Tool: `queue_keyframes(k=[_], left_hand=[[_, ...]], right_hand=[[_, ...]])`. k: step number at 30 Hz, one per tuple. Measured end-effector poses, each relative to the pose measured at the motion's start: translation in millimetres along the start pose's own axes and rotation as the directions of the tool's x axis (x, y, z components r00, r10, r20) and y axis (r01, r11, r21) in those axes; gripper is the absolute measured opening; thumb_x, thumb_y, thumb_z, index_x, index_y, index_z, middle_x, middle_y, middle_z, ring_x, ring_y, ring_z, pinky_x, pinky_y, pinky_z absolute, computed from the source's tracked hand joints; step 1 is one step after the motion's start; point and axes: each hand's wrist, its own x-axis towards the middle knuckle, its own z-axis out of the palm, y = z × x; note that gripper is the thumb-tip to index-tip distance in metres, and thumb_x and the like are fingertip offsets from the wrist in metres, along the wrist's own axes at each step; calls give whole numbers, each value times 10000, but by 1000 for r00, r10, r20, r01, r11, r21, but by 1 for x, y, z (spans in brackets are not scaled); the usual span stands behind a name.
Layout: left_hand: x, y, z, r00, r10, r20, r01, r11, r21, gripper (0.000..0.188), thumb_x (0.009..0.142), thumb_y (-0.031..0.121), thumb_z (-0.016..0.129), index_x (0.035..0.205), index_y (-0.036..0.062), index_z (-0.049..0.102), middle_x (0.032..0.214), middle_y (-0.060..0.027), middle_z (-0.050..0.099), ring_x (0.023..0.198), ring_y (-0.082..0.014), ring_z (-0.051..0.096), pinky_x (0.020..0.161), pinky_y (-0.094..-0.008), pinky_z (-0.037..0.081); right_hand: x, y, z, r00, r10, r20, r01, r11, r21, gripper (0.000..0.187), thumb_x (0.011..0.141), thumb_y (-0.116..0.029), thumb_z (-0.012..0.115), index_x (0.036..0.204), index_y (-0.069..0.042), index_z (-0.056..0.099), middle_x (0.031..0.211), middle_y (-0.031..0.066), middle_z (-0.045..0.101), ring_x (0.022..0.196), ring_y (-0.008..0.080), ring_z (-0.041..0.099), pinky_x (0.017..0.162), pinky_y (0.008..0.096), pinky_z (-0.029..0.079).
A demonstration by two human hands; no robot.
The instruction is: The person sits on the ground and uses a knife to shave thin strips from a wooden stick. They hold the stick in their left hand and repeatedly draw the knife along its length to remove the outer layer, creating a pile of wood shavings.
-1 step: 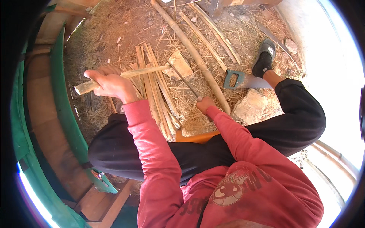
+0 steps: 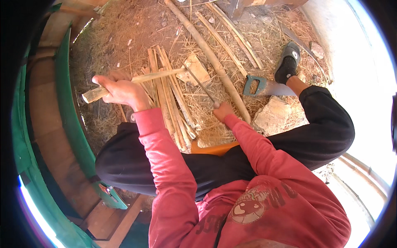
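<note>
My left hand (image 2: 120,89) is wrapped round a split wooden stick (image 2: 159,75), near its thick, cut end. The stick points to the right, and its far end lies over a pale, flat block (image 2: 195,71) on the ground. My right hand (image 2: 223,111) is closed on the handle of a long, narrow-bladed knife (image 2: 201,86). Its blade slants up and left to the far end of the stick, seemingly against it. Beneath the stick lies a pile of split wooden strips (image 2: 167,101).
A long pole (image 2: 206,53) and several strips (image 2: 231,33) lie farther off. A saw (image 2: 269,87) with a green handle rests by my shod foot (image 2: 288,62), near a large stone (image 2: 273,115). An orange seat (image 2: 213,149) shows between my legs. Green panels (image 2: 68,87) stand at left.
The knife and my right hand have shifted very slightly up. The stick and my left hand have moved a touch to the right, still gripped.
</note>
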Motion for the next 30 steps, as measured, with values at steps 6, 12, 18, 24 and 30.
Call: queue_keyframes(k=[6,12,18,24,30], left_hand=[[0,-4,-1,999,23,-28,-22,999,30,525,993,391,502,645,160,183,485,24,251,424,-91,214,416,-302,136],[1,-5,9,999,30,26,-31,999,15,497,1011,353,469,653,160,183,488,34,223,427,-89,185,421,-301,126],[2,-6,-3,999,17,41,-18,999,28,492,1017,343,455,648,164,184,482,25,230,424,-90,196,416,-298,133],[2,-5,4,999,7,53,-12,996,87,448,1013,358,467,662,160,272,525,41,259,453,-84,218,420,-292,173],[0,-6,9,1000,7,15,-9,996,87,505,1014,382,459,614,149,259,508,41,243,440,-81,212,437,-293,145]], right_hand=[[-21,-53,-24,953,-271,-139,276,961,20,416,878,-321,546,984,72,636,982,299,640,985,428,610,895,481,479],[1,6,1,995,-15,-96,5,995,-98,396,828,-311,607,879,77,665,963,296,648,913,438,636,829,471,511],[-10,-47,-26,977,-192,-93,203,970,136,347,796,-302,640,900,26,686,894,281,660,967,428,615,872,469,486],[31,29,9,885,-466,20,437,813,-386,297,786,-264,637,882,14,682,872,266,663,889,409,630,828,470,496],[2,-31,-18,985,-145,-97,146,989,9,327,763,-274,649,931,2,691,868,251,670,820,392,655,774,464,527]])
